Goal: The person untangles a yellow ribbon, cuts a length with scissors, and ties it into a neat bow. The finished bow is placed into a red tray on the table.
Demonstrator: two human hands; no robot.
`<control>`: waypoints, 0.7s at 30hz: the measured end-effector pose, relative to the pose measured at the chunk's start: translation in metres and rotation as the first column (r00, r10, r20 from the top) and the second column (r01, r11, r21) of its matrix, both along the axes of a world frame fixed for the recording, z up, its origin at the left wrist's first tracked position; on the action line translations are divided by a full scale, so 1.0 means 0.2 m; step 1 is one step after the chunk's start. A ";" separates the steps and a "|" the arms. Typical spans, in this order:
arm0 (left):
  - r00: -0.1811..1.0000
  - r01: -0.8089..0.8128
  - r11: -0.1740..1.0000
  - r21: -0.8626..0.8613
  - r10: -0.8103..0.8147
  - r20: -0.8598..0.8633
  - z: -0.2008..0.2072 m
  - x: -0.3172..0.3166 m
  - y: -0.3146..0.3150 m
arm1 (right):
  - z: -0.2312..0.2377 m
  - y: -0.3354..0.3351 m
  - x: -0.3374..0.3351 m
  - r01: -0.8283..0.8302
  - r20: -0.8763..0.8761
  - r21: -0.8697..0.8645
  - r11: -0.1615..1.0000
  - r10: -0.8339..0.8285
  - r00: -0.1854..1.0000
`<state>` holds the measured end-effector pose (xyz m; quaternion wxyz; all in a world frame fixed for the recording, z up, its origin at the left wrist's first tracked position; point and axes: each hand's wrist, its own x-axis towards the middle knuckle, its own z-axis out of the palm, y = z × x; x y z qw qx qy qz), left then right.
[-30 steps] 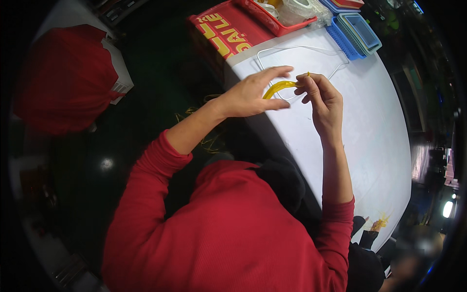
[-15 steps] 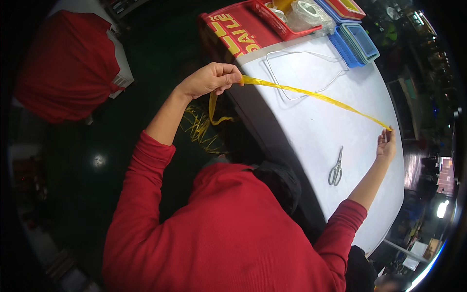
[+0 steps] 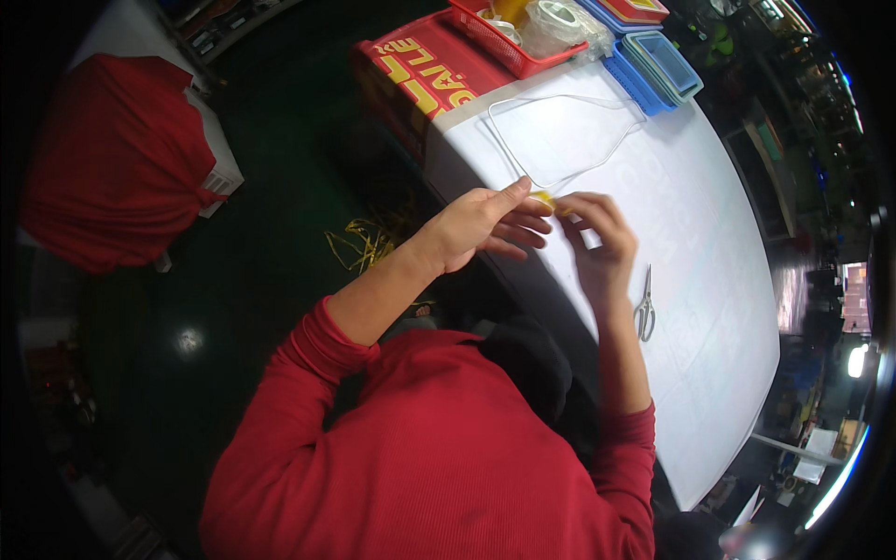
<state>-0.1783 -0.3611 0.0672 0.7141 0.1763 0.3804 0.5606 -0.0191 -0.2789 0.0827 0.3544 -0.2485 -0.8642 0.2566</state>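
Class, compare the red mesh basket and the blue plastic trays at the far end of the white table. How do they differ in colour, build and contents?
The red mesh basket has open lattice walls; the blue plastic trays have solid walls. The basket holds tape rolls; the nearer blue tray looks empty, one farther off has something red in it. The basket is one piece; the trays are several, side by side. Both sit at the far end of the white table.
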 end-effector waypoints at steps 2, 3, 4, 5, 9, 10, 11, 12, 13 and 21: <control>0.996 -0.025 0.998 0.054 0.020 0.087 -0.05 -0.02 -0.02 | 0.02 -0.11 -0.08 -0.147 0.109 0.298 0.943 0.119 0.987; 0.991 -0.033 0.996 0.078 0.023 0.131 -0.08 -0.03 -0.01 | -0.02 -0.13 -0.09 -0.192 0.144 0.366 0.911 0.148 0.978; 0.998 -0.045 0.996 0.081 0.042 0.036 -0.09 -0.05 -0.02 | -0.03 -0.15 -0.09 -0.152 0.135 0.317 0.936 0.114 0.984; 0.996 -0.058 0.995 0.084 0.063 -0.058 -0.10 -0.08 -0.03 | -0.05 -0.16 -0.09 -0.114 0.129 0.266 0.957 0.081 0.988; 0.995 0.009 0.996 0.084 -0.001 -0.097 -0.07 -0.16 -0.12 | -0.11 -0.12 -0.19 -0.188 0.020 -0.317 0.929 0.205 0.979; 0.997 0.061 0.994 0.088 -0.058 -0.044 -0.05 -0.16 -0.13 | -0.15 -0.11 -0.23 -0.273 -0.042 -0.430 0.860 0.284 0.958; 0.999 0.023 0.999 0.031 -0.022 -0.040 -0.04 -0.15 -0.14 | -0.19 -0.10 -0.25 -0.345 -0.110 -0.541 0.767 0.342 0.933; 1.000 -0.030 0.997 0.068 0.030 0.000 -0.03 -0.15 -0.15 | -0.23 -0.09 -0.28 -0.402 -0.178 -0.636 0.659 0.381 0.907; 0.996 -0.086 0.991 0.104 0.082 0.041 -0.02 -0.17 -0.16 | -0.28 -0.06 -0.30 -0.383 -0.151 -0.719 0.580 0.408 0.900; 0.826 -0.440 0.827 0.351 0.526 -0.202 -0.07 -0.22 -0.08 | -0.30 -0.17 -0.28 -0.358 0.467 -0.133 0.924 0.377 0.800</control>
